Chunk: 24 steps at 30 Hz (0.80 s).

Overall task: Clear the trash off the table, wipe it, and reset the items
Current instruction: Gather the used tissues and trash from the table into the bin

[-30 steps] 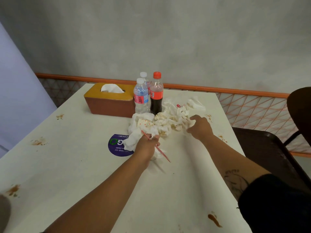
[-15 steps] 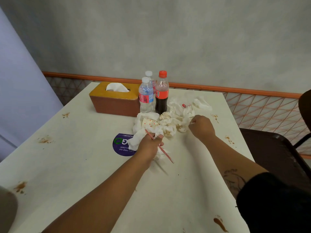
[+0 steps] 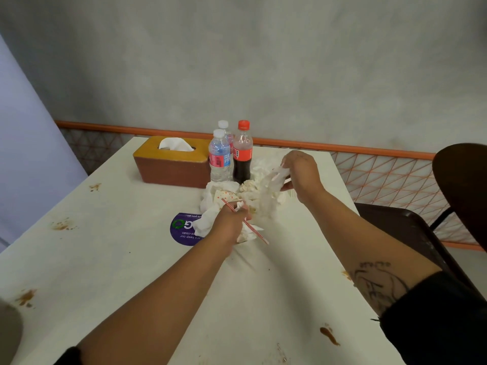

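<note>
Right hand (image 3: 300,172) lifted tissue (image 3: 272,178), left hand (image 3: 228,225) — straw (image 3: 257,233)

Two water bottles (image 3: 219,156), one cola bottle (image 3: 242,154), one tissue box (image 3: 171,164), one straw (image 3: 253,229), one round sticker (image 3: 181,229).

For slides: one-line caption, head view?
Left hand grips striped straw; right hand holds clear wrapper over tissue pile.
</note>
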{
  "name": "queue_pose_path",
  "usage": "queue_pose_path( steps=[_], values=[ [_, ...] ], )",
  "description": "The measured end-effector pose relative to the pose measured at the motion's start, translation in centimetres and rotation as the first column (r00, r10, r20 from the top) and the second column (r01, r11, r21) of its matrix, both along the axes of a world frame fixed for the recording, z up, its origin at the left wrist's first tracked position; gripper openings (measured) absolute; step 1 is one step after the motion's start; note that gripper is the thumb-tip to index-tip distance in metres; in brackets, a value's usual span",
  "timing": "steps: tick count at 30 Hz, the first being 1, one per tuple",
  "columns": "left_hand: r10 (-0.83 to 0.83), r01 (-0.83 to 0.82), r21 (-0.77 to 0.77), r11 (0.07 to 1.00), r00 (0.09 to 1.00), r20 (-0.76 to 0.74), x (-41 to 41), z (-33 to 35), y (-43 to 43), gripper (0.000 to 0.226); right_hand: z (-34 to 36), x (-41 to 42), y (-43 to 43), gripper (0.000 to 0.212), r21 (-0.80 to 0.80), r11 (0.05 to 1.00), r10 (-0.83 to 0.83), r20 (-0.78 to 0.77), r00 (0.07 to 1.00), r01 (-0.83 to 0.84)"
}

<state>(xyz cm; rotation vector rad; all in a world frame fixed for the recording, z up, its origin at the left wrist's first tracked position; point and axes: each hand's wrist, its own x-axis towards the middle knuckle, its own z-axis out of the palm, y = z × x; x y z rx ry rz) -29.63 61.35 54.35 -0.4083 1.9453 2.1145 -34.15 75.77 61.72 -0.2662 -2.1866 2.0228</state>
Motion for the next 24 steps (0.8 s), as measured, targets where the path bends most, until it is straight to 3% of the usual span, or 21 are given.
queue_pose_path(
  steps=[5, 9, 17, 21, 24],
  values=[
    [-0.009, 0.000, 0.261, 0.965, 0.999, 0.036, 0.6, 0.9, -0.7, 0.017, 2.5, 2.1, -2.4, 0.024, -0.109, 0.992, 0.078, 0.054, 0.995, -0.071],
    [-0.009, -0.030, 0.429, 0.903, 0.996, 0.089, 0.7, 1.5, -1.2, 0.028, 1.6, 3.5, -4.0, 0.007, -0.028, 0.992, 0.127, -0.005, 0.992, -0.127],
    [-0.036, 0.034, 0.421, 0.906, 0.999, -0.002, 0.8, 2.3, -2.6, 0.015, -1.9, 5.9, -6.8, 0.019, 0.232, 0.965, 0.148, -0.089, 0.985, -0.124],
    [-0.063, 0.081, 0.292, 0.953, 0.996, -0.069, 1.4, 2.9, -3.6, 0.023, -1.7, 6.8, -7.9, 0.020, 0.379, 0.921, 0.141, -0.117, 0.983, -0.088],
    [-0.059, 0.080, 0.220, 0.972, 0.993, -0.100, 2.2, 3.7, -4.7, 0.023, -1.1, 7.4, -8.5, 0.020, 0.343, 0.929, 0.172, -0.066, 0.983, -0.139]
  ],
)
